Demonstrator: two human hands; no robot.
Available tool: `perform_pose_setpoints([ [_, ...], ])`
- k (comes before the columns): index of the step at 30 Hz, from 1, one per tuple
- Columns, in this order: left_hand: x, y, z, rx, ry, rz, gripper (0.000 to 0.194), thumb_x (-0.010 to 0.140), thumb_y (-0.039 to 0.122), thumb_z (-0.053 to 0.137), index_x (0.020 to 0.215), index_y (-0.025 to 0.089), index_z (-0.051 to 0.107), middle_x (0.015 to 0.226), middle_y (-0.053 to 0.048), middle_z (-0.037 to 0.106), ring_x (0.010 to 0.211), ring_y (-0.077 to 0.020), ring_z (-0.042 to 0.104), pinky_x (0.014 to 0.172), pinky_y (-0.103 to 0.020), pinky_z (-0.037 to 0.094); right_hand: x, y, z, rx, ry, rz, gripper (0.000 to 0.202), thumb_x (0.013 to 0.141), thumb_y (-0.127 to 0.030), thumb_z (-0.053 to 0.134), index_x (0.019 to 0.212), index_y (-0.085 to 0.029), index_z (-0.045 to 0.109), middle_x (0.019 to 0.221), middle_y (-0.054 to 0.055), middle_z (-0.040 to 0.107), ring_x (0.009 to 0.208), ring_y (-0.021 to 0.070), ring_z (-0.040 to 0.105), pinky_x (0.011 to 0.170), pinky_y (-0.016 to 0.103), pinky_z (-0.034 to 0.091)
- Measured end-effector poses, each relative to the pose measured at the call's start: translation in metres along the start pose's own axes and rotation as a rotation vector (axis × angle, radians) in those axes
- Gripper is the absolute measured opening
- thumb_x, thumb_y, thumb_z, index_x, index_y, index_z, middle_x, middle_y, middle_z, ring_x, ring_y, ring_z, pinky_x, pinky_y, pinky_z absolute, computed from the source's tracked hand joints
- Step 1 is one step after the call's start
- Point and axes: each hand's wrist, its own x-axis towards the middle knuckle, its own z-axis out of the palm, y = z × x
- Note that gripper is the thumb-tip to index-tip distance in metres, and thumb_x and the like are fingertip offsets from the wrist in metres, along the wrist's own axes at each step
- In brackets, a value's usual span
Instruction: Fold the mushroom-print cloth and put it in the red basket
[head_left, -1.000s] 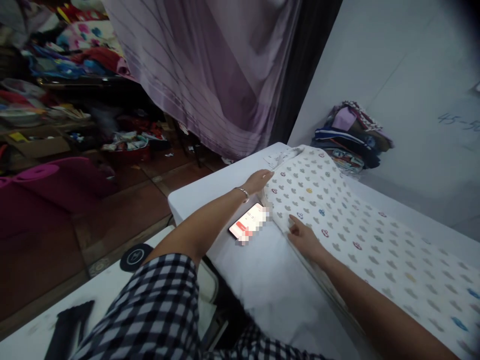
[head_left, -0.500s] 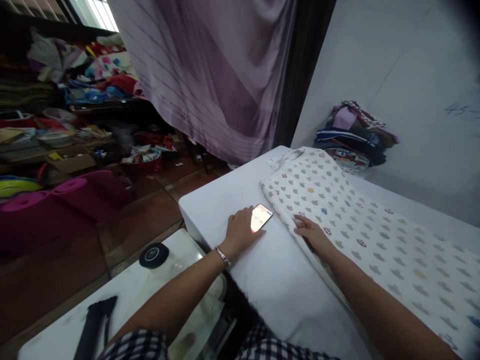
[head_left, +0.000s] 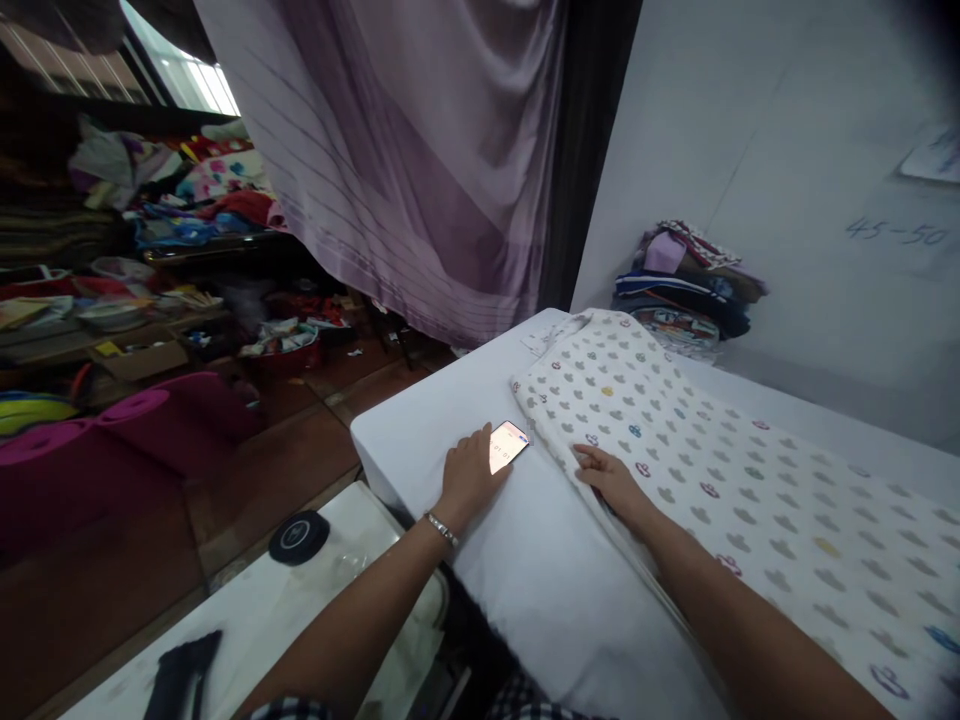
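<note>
My left hand, with a bracelet on the wrist, is closed around the left side of a smartphone. Its lit screen faces up and shows digits on a pale background. The phone is at the white tabletop. My right hand rests on the near edge of a white cloth printed with grey clouds and small coloured motifs. Its fingers are apart, the index pointing toward the phone. A dark patch shows under the palm; I cannot make out what it is.
A lower white surface at the left holds a round black lid and a black object. Folded clothes are stacked against the wall. A purple curtain hangs behind. Pink rolls and clutter lie at far left.
The view has shifted slightly, bringing more of the wall writing into sight. The digits on the phone have changed. Both hands keep their places on the phone and cloth.
</note>
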Motion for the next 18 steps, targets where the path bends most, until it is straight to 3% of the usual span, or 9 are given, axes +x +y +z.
perform_pose_setpoints([
  [4, 0.004, -0.017, -0.005, 0.036, 0.017, -0.049, 0.071, 0.08, 0.045, 0.05, 0.14, 0.017, 0.025, 0.126, -0.013, 0.051, 0.11, -0.0283, 0.046, 0.087, -0.037, 0.033, -0.001, -0.001, 0.0, -0.035, -0.005, -0.01, 0.053, 0.061, -0.028, 0.061, 0.112, -0.015, 0.053, 0.071, -0.004, 0.053, 0.045, 0.0056, 0.039, 0.043, 0.02, 0.029],
  [13, 0.029, -0.084, -0.027, 0.176, 0.085, -0.203, 0.071, 0.079, 0.048, 0.045, 0.138, 0.013, 0.028, 0.113, -0.016, 0.06, 0.105, -0.031, 0.052, 0.08, -0.038, 0.04, -0.003, -0.002, 0.009, -0.152, -0.026, -0.044, 0.051, 0.065, -0.021, 0.052, 0.116, -0.016, 0.053, 0.077, -0.002, 0.053, 0.05, 0.0073, 0.043, 0.046, 0.02, 0.034],
  [16, 0.034, -0.094, -0.03, 0.186, 0.084, -0.235, 0.069, 0.079, 0.048, 0.046, 0.137, 0.013, 0.031, 0.116, -0.017, 0.058, 0.108, -0.0318, 0.051, 0.084, -0.042, 0.041, -0.011, -0.005, 0.021, -0.368, -0.044, -0.179, 0.047, 0.068, -0.016, 0.048, 0.113, -0.018, 0.056, 0.077, -0.001, 0.055, 0.062, 0.0111, 0.049, 0.058, 0.023, 0.04],
  [18, 0.035, -0.089, -0.029, 0.188, 0.135, -0.219, 0.066, 0.079, 0.045, 0.047, 0.135, 0.013, 0.033, 0.121, -0.016, 0.056, 0.113, -0.0315, 0.048, 0.089, -0.044, 0.039, -0.019, -0.011, 0.029, -0.618, -0.09, -0.295, 0.042, 0.069, -0.012, 0.045, 0.107, -0.02, 0.059, 0.079, 0.0, 0.057, 0.073, 0.0136, 0.052, 0.068, 0.024, 0.04],
])
